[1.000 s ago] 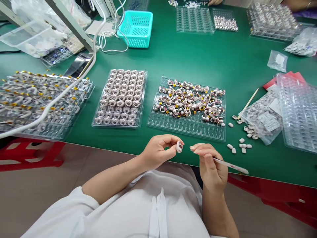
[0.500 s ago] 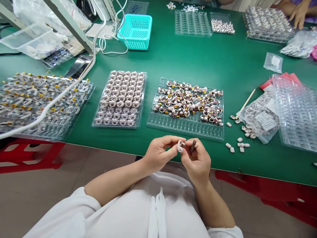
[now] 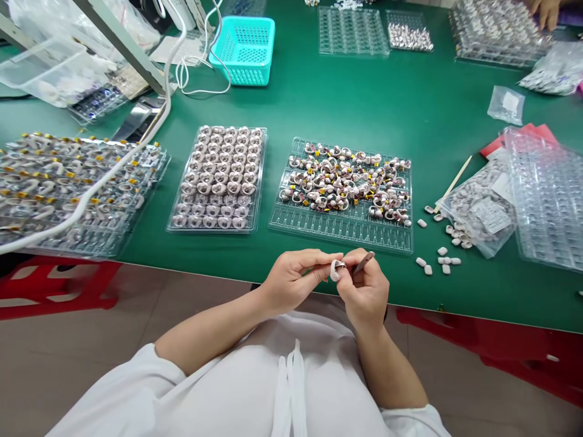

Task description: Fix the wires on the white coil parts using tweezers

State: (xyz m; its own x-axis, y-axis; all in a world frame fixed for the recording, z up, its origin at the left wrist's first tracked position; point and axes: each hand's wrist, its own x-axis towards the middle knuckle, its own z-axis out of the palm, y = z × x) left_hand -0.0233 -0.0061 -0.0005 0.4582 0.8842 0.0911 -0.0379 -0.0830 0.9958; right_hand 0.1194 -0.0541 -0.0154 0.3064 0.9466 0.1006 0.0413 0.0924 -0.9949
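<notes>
My left hand [image 3: 294, 280] pinches a small white C-shaped earphone shell [image 3: 336, 271] between thumb and fingertips, just past the table's front edge. Close against it, my right hand [image 3: 367, 291] is closed around a dark, flat metal tool that looks like tweezers [image 3: 364, 262]. The right thumb also touches the shell; the tool's tip is hidden by the fingers. Beyond both hands lies a clear tray [image 3: 341, 233] heaped with similar white pieces bearing yellow tabs. Left of it, another clear tray [image 3: 212, 230] holds rows of white rounded parts.
Loose white caps [image 3: 441, 250] and a bag of caps [image 3: 483, 212] lie to the right, beside stacked clear trays [image 3: 542, 206]. At left, a white cable [image 3: 113, 173] crosses a loaded tray [image 3: 91, 240]. A turquoise basket [image 3: 243, 51] stands at the back. Another person's hand [image 3: 546, 13] shows top right.
The tool in my right hand has tilted from nearly upright to slanting right. The shell has turned slightly and shifted a little right. The view has moved slightly.
</notes>
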